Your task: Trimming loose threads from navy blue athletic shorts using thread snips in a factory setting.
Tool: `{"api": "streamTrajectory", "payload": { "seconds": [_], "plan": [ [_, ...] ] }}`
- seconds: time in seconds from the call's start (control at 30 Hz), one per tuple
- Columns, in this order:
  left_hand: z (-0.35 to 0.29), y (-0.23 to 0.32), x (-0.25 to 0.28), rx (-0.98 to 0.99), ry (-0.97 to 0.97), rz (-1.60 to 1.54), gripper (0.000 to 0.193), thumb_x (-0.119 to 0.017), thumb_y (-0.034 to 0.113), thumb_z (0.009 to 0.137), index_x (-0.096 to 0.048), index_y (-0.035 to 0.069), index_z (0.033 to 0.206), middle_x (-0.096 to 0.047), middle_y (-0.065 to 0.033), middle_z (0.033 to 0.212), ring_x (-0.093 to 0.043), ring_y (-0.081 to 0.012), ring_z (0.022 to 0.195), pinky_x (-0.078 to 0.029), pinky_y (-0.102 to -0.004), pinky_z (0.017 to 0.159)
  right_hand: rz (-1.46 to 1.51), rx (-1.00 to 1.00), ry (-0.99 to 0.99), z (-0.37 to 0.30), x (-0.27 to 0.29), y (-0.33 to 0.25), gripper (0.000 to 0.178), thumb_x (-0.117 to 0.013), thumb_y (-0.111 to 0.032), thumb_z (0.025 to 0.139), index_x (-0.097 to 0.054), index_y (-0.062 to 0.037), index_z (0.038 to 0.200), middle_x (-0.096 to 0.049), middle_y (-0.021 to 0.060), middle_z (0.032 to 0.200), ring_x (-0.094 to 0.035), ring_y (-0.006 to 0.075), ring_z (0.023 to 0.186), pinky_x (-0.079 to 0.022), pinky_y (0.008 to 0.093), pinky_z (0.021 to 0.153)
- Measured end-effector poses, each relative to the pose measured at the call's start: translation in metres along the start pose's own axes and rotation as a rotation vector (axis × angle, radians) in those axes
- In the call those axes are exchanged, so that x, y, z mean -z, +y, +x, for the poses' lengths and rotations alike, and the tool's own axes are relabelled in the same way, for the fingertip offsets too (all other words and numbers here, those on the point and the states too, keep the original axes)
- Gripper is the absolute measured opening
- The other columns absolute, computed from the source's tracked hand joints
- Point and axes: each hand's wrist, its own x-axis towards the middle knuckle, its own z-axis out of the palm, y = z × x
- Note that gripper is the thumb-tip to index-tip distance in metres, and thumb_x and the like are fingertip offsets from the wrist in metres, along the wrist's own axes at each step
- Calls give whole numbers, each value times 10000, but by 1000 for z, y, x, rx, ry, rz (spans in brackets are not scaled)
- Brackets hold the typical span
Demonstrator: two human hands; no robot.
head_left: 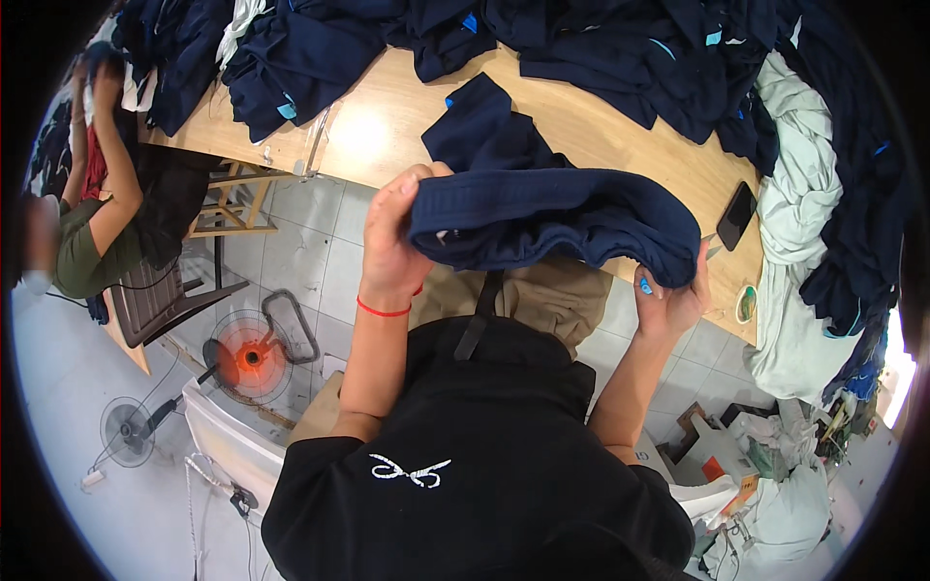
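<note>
Right up close, black short-sleeved top (pixel 484 465) with a small white mark on the chest, tan trousers (pixel 552 290) below it. Then the left hand (pixel 392 242), thin red string bracelet (pixel 383 311) at the wrist, fingers clamped tight over one end of a dark navy ribbed knit garment (pixel 552 218). Right hand (pixel 671 295) closed around the other end of the same garment, with a small light-blue bit (pixel 645 287) pinched between the fingers; cannot tell what it is. Navy knit stretched between both hands, held up in front of the body just ahead of the near edge of the pale wooden worktable (pixel 387 126), its back part trailing onto the tabletop.

Down on the tiled floor to the left, an orange-glowing round fan (pixel 250 356), a smaller grey fan (pixel 128 428) further out. On the table to the right, a black phone (pixel 737 215) lying flat, a small round tin (pixel 746 303) near the edge. Pale mint-green cloth heap (pixel 804 252) draped down the right end. Further back, a long pile of dark navy garments (pixel 581 39) along the whole far side. Far left, another person's arm (pixel 111 165) raised beside a dark chair (pixel 160 290).
</note>
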Motion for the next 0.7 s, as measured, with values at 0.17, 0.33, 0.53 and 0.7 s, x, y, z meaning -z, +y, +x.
{"api": "streamTrajectory", "payload": {
  "seconds": [0.17, 0.33, 0.53, 0.7],
  "plan": [
    [-5, -4, -28, 21, -92, 243, 211, -756, 123, 950, -687, -30, 1077, -639, -49, 1024, -629, -165, 965, -485, -273, 909, -294, 145, 215, -14, -12, -4, 254, -628, -139, 1078, -648, -30, 1307, -736, 75, 1123, -608, 129, 777, -421, 260, 535],
    [-4, -29, 28, -408, 368, 1246, 189, -694, -150, 849, -798, -18, 935, -599, -57, 896, -587, -153, 808, -468, -286, 699, -1724, 808, 437, 17, 2, -9, 230, -698, 92, 801, -783, -5, 991, -665, 3, 760, -564, 67, 677, -462, 258, 615],
    [1, -22, -29, -568, 188, 1011, 254, -579, -164, 849, -701, 15, 980, -557, -61, 1045, -544, -149, 881, -456, -261, 771, -1162, 466, -71, 5, -82, 6, 331, -778, -30, 931, -757, -37, 1261, -750, 43, 962, -666, 78, 818, -536, 245, 739],
    [8, -9, -96, -321, -428, 824, 149, -612, -36, 989, -680, -19, 1120, -656, -141, 1211, -635, -197, 1046, -495, -312, 966, -1125, 60, -549, -8, -127, 10, 571, -696, 100, 869, -681, -72, 1413, -704, 15, 996, -668, 99, 854, -549, 265, 786]
  ]
}}
